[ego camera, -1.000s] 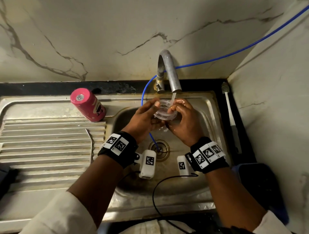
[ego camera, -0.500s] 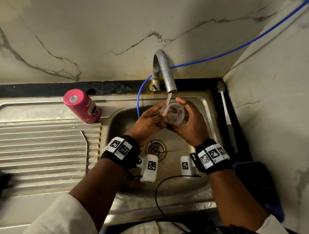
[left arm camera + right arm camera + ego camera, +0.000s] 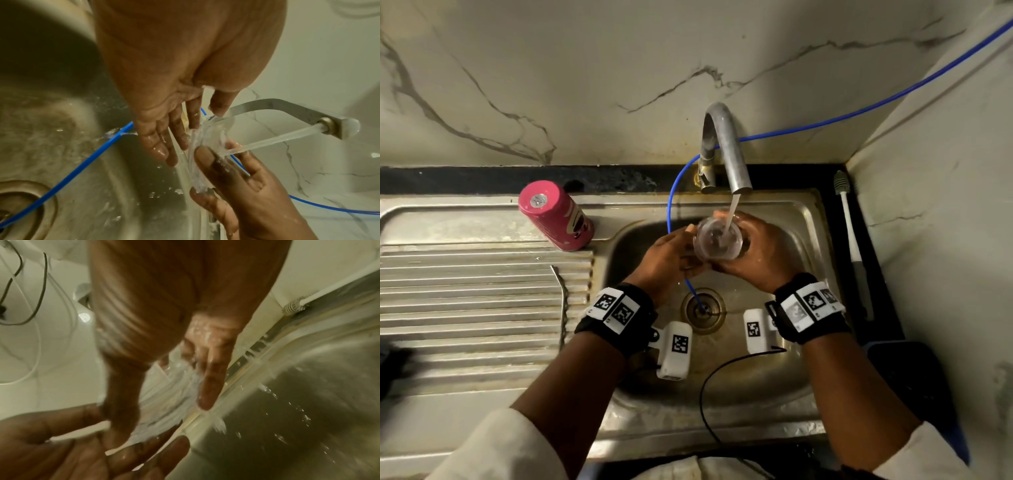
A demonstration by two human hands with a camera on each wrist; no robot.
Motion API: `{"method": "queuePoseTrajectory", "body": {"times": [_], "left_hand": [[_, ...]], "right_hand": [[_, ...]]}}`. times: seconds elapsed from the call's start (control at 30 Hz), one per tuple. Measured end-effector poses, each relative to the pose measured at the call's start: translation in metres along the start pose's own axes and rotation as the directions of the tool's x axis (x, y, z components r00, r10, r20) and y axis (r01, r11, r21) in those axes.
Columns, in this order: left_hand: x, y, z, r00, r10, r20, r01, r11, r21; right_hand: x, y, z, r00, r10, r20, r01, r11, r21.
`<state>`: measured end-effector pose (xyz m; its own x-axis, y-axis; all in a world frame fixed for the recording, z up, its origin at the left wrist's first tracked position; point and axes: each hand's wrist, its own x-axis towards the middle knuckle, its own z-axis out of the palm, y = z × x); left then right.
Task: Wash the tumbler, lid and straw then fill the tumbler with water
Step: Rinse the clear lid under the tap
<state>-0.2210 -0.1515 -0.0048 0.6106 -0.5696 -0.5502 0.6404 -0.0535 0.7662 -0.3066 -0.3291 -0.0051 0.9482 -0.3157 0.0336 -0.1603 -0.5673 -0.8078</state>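
Under the tap (image 3: 726, 147), the right hand (image 3: 763, 257) pinches the lid (image 3: 714, 241) to rinse it in the stream (image 3: 732, 210), the left hand (image 3: 664, 260) touching it straight-fingered.

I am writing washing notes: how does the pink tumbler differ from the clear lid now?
The tumbler is pink; the lid is clear. The tumbler stands untouched on the sink rim; the lid is gripped by the right hand, touched by the left hand, under the running tap. The tumbler is tall; the lid is shallow. Both are round.
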Motion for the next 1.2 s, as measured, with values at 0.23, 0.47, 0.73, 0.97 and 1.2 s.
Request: {"method": "queuePoseTrajectory", "body": {"times": [0.23, 0.47, 0.73, 0.97, 1.2], "left_hand": [[-0.003, 0.002, 0.015, 0.961, 0.253, 0.108, -0.269, 0.947, 0.177], [-0.001, 0.0, 0.014, 0.942, 0.28, 0.184, -0.297, 0.952, 0.073], [0.001, 0.006, 0.012, 0.988, 0.11, 0.108, -0.084, 0.972, -0.22], [0.006, 0.009, 0.019, 0.994, -0.03, 0.107, 0.062, 0.949, -0.308], [0.004, 0.013, 0.03, 0.984, -0.161, 0.081, 0.18, 0.91, -0.375]], "right_hand": [[-0.01, 0.009, 0.015, 0.995, 0.09, -0.05, -0.074, 0.962, 0.261], [-0.017, 0.013, 0.013, 0.977, 0.027, -0.212, 0.002, 0.991, 0.134], [-0.01, -0.004, 0.008, 0.973, -0.097, -0.21, 0.105, 0.994, 0.024], [-0.002, -0.018, -0.005, 0.964, -0.189, -0.19, 0.18, 0.982, -0.065], [0.004, -0.027, -0.005, 0.959, -0.188, -0.214, 0.166, 0.979, -0.119]]}}
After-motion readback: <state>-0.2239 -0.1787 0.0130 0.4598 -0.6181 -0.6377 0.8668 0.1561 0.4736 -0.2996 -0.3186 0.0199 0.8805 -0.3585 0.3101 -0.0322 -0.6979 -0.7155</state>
